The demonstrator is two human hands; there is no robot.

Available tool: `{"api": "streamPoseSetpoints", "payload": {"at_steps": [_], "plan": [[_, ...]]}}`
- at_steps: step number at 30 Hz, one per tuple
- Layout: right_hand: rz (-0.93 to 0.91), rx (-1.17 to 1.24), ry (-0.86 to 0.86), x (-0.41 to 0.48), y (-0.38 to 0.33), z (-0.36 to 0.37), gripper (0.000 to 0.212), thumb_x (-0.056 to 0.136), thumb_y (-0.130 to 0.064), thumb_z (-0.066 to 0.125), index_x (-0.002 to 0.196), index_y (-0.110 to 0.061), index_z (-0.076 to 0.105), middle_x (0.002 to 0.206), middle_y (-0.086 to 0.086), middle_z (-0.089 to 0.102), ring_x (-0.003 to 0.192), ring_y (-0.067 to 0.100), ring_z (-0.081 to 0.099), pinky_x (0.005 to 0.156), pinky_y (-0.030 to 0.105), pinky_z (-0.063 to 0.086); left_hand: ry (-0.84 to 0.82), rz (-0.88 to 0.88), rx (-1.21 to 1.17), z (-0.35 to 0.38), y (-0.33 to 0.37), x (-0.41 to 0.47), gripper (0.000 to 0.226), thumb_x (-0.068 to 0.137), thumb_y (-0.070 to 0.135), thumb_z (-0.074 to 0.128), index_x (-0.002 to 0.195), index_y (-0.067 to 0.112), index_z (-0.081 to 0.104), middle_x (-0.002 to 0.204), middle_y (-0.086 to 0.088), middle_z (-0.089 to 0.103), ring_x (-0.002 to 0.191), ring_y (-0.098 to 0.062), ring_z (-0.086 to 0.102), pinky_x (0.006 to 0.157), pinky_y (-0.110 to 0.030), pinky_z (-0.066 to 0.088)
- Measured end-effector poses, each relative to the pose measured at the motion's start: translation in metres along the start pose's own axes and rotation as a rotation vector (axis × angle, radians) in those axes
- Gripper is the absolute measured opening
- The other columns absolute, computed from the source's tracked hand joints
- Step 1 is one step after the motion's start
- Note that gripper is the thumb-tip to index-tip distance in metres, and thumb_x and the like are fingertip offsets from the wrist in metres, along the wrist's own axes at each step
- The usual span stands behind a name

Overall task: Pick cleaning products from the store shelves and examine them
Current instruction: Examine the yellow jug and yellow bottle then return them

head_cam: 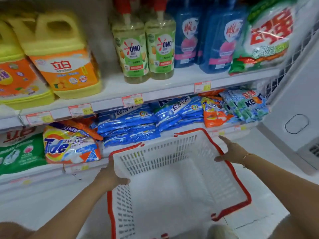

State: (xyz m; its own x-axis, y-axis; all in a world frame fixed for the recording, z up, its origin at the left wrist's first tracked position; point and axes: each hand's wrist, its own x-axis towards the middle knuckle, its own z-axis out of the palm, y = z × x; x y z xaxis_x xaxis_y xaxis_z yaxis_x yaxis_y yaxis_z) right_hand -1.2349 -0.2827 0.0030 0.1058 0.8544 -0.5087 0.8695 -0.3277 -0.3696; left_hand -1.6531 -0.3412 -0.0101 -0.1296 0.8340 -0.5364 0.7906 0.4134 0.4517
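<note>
Your L hand (110, 176) fingers are clamped on the basket (172, 150) rim, R hand (233, 150) pinching the opp. rim. Tide bag (69, 145) lies just left of basket: soft, slick film, prob. heavy, so grab mid-bag.

This is a shop, the cleaning aisle of a supermarket by the look of it. White shelves (110, 88) run in tiers, and red-bordered price tags (132, 100) sit along each front edge. The goods stand in repeated facings: yellow detergent jugs (63, 54) side by side, two identical OMO bottles (131, 50) touching, and blue refill pouches (222, 40) next to them. A big green and white powder bag (269, 38) closes the row. On the shelf below, blue powder packets (127, 123) lie stacked flat — a Tide bag (69, 145) to one side, Keon packets (248, 104) to the other. In front of the shelves is a white slotted shopping basket (155, 152) with a red rim.
</note>
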Motion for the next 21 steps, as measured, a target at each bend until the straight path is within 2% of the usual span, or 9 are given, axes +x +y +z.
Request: {"api": "streamPoseSetpoints", "payload": {"at_steps": [2, 3, 5, 7, 9, 11, 13, 18, 21], "plan": [[0.069, 0.022, -0.065, 0.001, 0.017, 0.014, 0.108, 0.073, -0.028, 0.08, 0.151, -0.028, 0.006, 0.147, 0.015, 0.037, 0.124, 0.033, 0.045, 0.094, 0.033, 0.041, 0.009, -0.036, -0.055, 0.006, -0.006, 0.004, 0.133, 0.059, 0.041, 0.087, 0.153, 0.022, -0.005, 0.142, -0.012, 0.047, 0.125, -0.03, 0.048, 0.081, -0.027, 0.04], [0.089, 0.039, -0.085, 0.0, 0.022, 0.022, 0.102, 0.076, -0.023, 0.078, 0.152, -0.025, 0.011, 0.14, 0.015, 0.044, 0.115, 0.031, 0.051, 0.087, 0.03, 0.044, 0.051, -0.057, -0.102, 0.01, -0.011, 0.006, 0.13, 0.061, 0.034, 0.088, 0.153, 0.019, -0.003, 0.141, -0.014, 0.048, 0.125, -0.031, 0.049, 0.084, -0.028, 0.041], [0.099, 0.068, -0.053, 0.002, 0.031, 0.036, 0.074, 0.08, -0.011, 0.071, 0.143, -0.016, 0.033, 0.113, 0.011, 0.057, 0.091, 0.023, 0.057, 0.07, 0.023, 0.046, 0.122, -0.15, -0.16, 0.02, -0.021, 0.006, 0.109, 0.071, 0.019, 0.084, 0.152, 0.009, 0.011, 0.139, -0.018, 0.051, 0.123, -0.035, 0.051, 0.093, -0.035, 0.042], [0.116, 0.112, 0.021, 0.005, 0.037, 0.046, 0.048, 0.081, -0.005, 0.066, 0.126, -0.012, 0.048, 0.094, 0.006, 0.058, 0.071, 0.017, 0.054, 0.054, 0.016, 0.04, 0.138, -0.173, -0.123, 0.032, -0.029, 0.005, 0.082, 0.078, 0.005, 0.073, 0.147, 0.009, 0.029, 0.129, -0.019, 0.059, 0.113, -0.037, 0.056, 0.086, -0.036, 0.044], [0.135, 0.164, 0.025, 0.009, 0.042, 0.046, 0.04, 0.081, -0.006, 0.067, 0.117, -0.016, 0.052, 0.089, 0.004, 0.063, 0.069, 0.015, 0.056, 0.056, 0.017, 0.042, 0.159, -0.176, -0.1, 0.036, -0.03, 0.007, 0.079, 0.078, -0.002, 0.067, 0.147, 0.016, 0.034, 0.12, -0.018, 0.064, 0.104, -0.038, 0.059, 0.079, -0.035, 0.042], [0.166, 0.224, -0.04, 0.013, 0.043, 0.043, 0.038, 0.08, -0.009, 0.07, 0.113, -0.02, 0.053, 0.094, 0.004, 0.066, 0.081, 0.021, 0.062, 0.072, 0.029, 0.051, 0.176, -0.163, -0.099, 0.03, -0.024, 0.013, 0.077, 0.077, -0.006, 0.067, 0.145, 0.017, 0.039, 0.114, -0.019, 0.066, 0.1, -0.039, 0.06, 0.077, -0.037, 0.041], [0.201, 0.229, -0.076, 0.013, 0.04, 0.039, 0.039, 0.079, -0.011, 0.072, 0.111, -0.021, 0.052, 0.098, 0.006, 0.065, 0.089, 0.027, 0.062, 0.085, 0.038, 0.05, 0.179, -0.172, -0.062, 0.023, -0.013, 0.016, 0.077, 0.076, -0.007, 0.067, 0.144, 0.017, 0.04, 0.112, -0.021, 0.065, 0.101, -0.041, 0.059, 0.079, -0.038, 0.038], [0.276, 0.265, -0.109, 0.014, 0.032, 0.036, 0.041, 0.078, -0.004, 0.071, 0.115, -0.013, 0.056, 0.098, 0.009, 0.067, 0.092, 0.031, 0.063, 0.086, 0.041, 0.05, 0.142, -0.253, -0.087, 0.019, -0.003, 0.011, 0.078, 0.081, -0.001, 0.066, 0.148, 0.023, 0.034, 0.115, -0.019, 0.065, 0.102, -0.04, 0.059, 0.078, -0.037, 0.036], [0.299, 0.282, -0.159, 0.014, 0.03, 0.032, 0.04, 0.079, -0.002, 0.069, 0.113, -0.02, 0.056, 0.09, -0.008, 0.066, 0.084, 0.014, 0.064, 0.075, 0.025, 0.049, 0.109, -0.319, -0.114, 0.016, 0.001, 0.011, 0.08, 0.082, -0.001, 0.065, 0.15, 0.024, 0.03, 0.12, -0.018, 0.064, 0.107, -0.04, 0.059, 0.086, -0.039, 0.039]]}}
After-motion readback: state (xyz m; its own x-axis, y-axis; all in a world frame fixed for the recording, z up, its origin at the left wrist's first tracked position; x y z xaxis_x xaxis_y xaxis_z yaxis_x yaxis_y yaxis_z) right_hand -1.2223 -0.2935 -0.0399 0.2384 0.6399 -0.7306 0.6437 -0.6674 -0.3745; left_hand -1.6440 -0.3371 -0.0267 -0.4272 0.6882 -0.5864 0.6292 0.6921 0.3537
